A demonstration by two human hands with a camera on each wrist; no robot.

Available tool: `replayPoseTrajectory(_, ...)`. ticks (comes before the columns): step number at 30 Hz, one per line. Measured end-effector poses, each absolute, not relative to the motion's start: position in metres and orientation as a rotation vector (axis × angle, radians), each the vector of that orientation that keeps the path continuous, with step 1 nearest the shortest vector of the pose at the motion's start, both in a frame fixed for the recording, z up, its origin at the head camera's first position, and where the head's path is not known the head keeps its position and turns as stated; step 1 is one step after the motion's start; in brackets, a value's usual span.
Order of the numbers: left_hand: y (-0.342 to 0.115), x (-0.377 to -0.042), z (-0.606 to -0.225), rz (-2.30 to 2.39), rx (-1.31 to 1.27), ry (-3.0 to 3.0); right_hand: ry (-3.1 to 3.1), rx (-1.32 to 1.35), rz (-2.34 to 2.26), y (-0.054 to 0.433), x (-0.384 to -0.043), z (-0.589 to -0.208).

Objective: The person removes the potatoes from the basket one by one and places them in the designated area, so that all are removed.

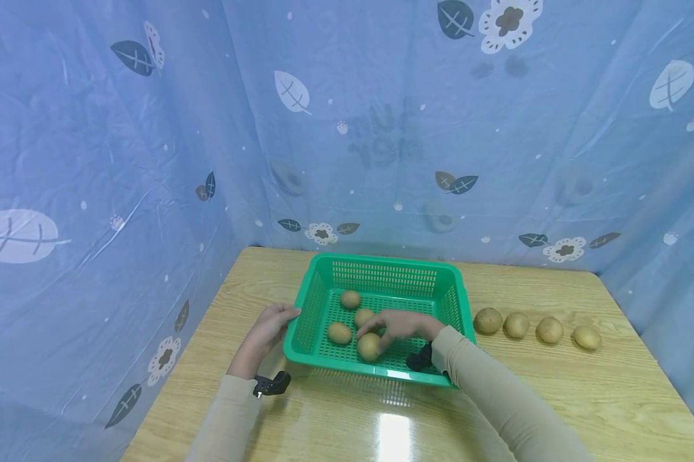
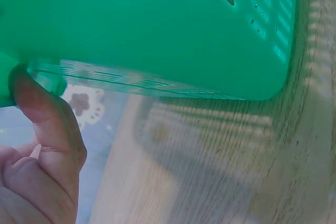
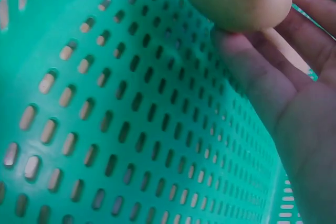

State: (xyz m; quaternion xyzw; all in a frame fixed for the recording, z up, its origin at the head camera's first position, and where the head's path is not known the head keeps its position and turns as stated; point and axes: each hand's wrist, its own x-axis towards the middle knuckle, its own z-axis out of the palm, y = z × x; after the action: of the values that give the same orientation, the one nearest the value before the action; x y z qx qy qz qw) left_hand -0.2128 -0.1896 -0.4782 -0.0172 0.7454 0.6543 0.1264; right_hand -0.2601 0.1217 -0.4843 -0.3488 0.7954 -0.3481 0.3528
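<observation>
Four potatoes [image 1: 517, 325] right of the green basket [image 1: 381, 259] we saw only in the head view; the right hand [image 1: 401, 326], angled down inside, pinched a near potato [image 1: 369, 347]; the left hand [image 1: 270, 327] gripped the left rim [image 1: 307, 285].

The left hand [image 1: 269, 328] holds the green basket [image 1: 352, 367]; the right hand [image 1: 401, 325] grips a potato [image 1: 368, 348], four potatoes [image 1: 517, 325] lined up to that hand's right.
</observation>
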Motion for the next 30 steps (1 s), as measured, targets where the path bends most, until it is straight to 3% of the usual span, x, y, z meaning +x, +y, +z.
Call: replayPoseTrajectory(30,-0.189,-0.212,-0.478,1.921,-0.06,2.158,1.851,-0.893,-1.355,0.131,-0.264,-0.46)
